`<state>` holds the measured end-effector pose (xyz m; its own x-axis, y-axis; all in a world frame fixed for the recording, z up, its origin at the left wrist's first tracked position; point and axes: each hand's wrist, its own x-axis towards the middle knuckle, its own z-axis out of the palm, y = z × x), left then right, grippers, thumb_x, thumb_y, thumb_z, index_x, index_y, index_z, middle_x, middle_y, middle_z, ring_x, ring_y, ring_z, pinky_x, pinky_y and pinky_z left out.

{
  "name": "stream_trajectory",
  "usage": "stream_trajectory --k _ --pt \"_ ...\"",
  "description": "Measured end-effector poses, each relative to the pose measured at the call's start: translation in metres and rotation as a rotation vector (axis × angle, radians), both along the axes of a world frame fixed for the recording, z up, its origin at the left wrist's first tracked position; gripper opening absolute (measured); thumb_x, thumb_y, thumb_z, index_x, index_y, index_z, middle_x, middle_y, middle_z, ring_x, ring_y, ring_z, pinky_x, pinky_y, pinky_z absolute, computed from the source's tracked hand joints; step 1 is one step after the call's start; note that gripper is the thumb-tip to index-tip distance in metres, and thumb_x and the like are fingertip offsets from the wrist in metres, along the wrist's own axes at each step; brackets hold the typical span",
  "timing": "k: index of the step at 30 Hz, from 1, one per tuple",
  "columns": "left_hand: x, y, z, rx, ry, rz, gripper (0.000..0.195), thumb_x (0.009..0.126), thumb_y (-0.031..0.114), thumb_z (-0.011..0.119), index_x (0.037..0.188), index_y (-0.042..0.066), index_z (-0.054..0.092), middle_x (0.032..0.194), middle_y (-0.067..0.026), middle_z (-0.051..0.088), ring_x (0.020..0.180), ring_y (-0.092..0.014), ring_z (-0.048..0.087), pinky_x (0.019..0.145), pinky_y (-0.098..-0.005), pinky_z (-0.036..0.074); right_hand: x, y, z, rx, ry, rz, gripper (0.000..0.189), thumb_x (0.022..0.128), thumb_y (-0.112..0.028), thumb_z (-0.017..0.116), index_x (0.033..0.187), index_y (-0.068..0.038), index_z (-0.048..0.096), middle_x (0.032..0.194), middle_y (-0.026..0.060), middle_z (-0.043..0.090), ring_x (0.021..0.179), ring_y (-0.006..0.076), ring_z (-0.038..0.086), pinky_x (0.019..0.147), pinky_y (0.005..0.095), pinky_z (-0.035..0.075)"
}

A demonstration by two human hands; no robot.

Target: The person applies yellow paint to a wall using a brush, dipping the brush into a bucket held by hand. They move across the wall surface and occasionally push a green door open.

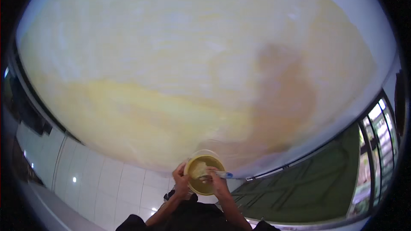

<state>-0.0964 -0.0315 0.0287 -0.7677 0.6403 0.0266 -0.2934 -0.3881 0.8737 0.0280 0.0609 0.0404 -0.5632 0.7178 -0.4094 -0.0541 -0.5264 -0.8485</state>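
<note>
A round tub (pixel 205 191) with a yellowish rim and inside is close in front of my body, below a large pale surface painted in uneven yellow (pixel 179 112). My left hand (pixel 180 179) grips the tub's left rim. Inside the tub's opening, my right hand (pixel 214 179) holds a brush (pixel 199 169) with pale bristles; its handle, blue at the end, points right over the rim. The bristles lie over the tub's inside; how deep the contents are cannot be told.
White floor tiles (pixel 109 179) lie at the lower left. A dark green panel (pixel 308 176) and a barred window (pixel 375 154) stand at the right. Dark objects (pixel 27 109) are at the left edge. A shadow (pixel 282 93) falls on the painted surface.
</note>
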Motion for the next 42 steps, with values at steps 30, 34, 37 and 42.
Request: stream_trajectory --k 30,34,37,42 --pt "0.041 0.048 -0.077 0.002 -0.179 0.372 0.065 0.064 -0.016 0.047 0.129 -0.009 0.055 0.119 -0.0142 0.066 0.105 -0.016 0.063 0.091 -0.0258 0.049 -0.001 0.088 -0.041 0.027 0.008 0.341 0.028 0.092 -0.022 0.061 0.114 -0.005 0.059 0.088 0.0106 0.068 0.066 0.0175 0.064 0.059 0.0270 0.046" --pt "0.048 0.050 -0.071 0.043 -0.196 0.392 0.064 0.066 -0.016 0.048 0.129 -0.008 0.055 0.119 -0.0139 0.066 0.105 -0.017 0.064 0.092 -0.0255 0.049 0.003 0.088 -0.036 0.000 0.043 0.294 0.028 0.091 -0.021 0.061 0.116 -0.009 0.057 0.088 0.0087 0.066 0.065 0.0166 0.061 0.060 0.0266 0.043" --pt "0.051 0.054 -0.074 0.123 -0.206 0.440 0.064 0.065 -0.016 0.048 0.129 -0.008 0.055 0.119 -0.0134 0.066 0.105 -0.017 0.064 0.090 -0.0254 0.049 0.003 0.088 -0.033 -0.009 0.024 0.278 0.025 0.091 -0.021 0.061 0.113 -0.010 0.058 0.089 0.0080 0.065 0.065 0.0164 0.060 0.059 0.0262 0.042" --pt "0.054 0.052 -0.073 0.031 -0.184 0.395 0.063 0.066 -0.016 0.048 0.127 -0.006 0.058 0.116 -0.0121 0.067 0.101 -0.015 0.064 0.086 -0.0255 0.051 0.001 0.079 -0.012 0.109 -0.032 0.298 0.019 0.093 -0.022 0.058 0.108 -0.011 0.058 0.090 0.0062 0.064 0.066 0.0155 0.060 0.056 0.0262 0.041"
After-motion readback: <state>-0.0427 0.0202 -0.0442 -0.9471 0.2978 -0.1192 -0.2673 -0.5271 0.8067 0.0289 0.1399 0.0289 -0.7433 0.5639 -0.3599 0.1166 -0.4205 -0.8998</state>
